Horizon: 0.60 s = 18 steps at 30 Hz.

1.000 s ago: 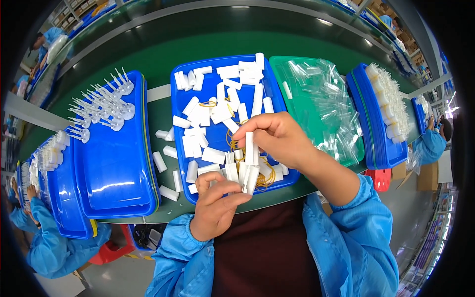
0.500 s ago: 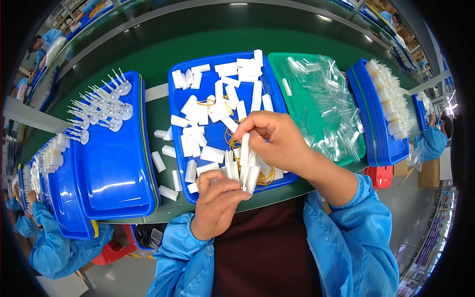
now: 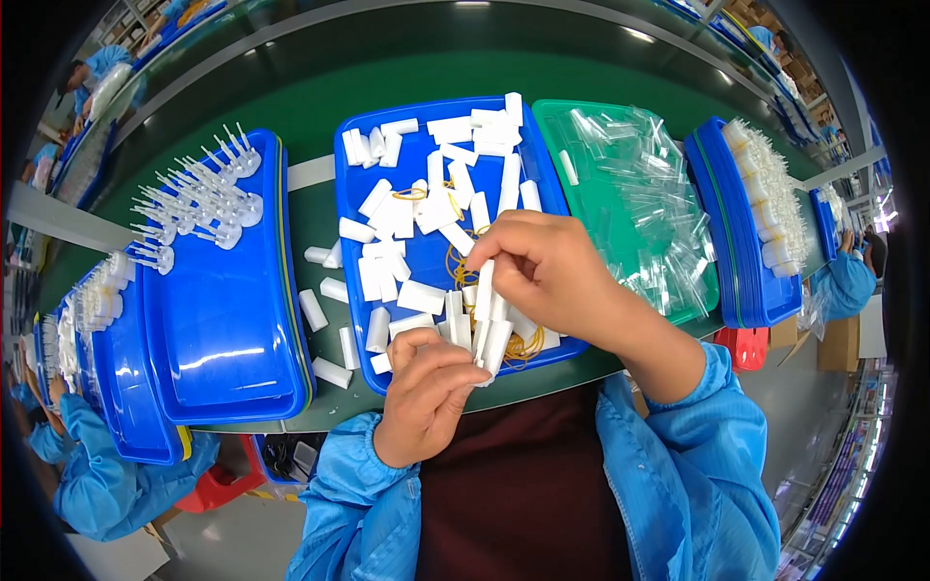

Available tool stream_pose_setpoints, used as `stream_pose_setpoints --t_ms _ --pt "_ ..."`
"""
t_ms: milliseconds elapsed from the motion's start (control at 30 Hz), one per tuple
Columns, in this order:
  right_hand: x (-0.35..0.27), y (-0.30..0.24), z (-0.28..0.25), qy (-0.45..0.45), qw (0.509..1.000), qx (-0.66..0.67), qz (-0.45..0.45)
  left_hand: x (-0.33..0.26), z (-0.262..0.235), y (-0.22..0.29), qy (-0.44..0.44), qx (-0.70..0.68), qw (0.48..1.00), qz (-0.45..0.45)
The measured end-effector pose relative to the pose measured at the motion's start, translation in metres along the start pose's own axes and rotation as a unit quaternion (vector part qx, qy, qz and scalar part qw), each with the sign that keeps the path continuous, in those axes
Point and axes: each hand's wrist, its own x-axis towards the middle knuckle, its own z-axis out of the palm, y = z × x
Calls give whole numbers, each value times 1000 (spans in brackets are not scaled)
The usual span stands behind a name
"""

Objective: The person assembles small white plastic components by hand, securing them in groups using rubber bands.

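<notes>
My left hand (image 3: 423, 397) is closed at the near edge of a blue tray (image 3: 351, 276), gripping the lower end of several white plastic pieces (image 3: 493, 346) that stand roughly upright. Just above, my right hand (image 3: 542, 266) pinches the top of a slim white piece (image 3: 485, 288) between thumb and fingers. The lower end of that piece reaches down among those in my left hand. Around both hands, many loose white half-round pieces (image 3: 421, 296) lie in the tray. Yellow rubber bands (image 3: 524, 350) lie among them, partly hidden behind the right hand.
A green tray (image 3: 581, 198) of clear plastic pieces (image 3: 668, 247) adjoins on the right. Stacked blue trays (image 3: 717, 232) with bristly white parts stand beyond it. To the left, a blue tray (image 3: 228, 353) carries white spiked parts (image 3: 223, 208). Several white pieces (image 3: 313, 310) lie between the trays.
The view has shifted slightly. Both hands keep nearly the same grip, with only a slight change in the left fingers.
</notes>
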Motion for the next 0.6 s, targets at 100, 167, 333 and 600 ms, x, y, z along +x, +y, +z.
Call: stream_pose_setpoints --t_ms 100,167,333,600 --pt "1 4 1 27 999 22 29 0 0 0 -5 3 1000 3" --pt "0 2 5 31 999 0 7 0 0 0 -8 8 1000 2" --pt "-2 0 8 14 999 -20 -36 -1 1 -1 -3 18 1000 13" --pt "-1 -4 -16 -150 980 120 42 -2 0 -2 3 9 1000 6"
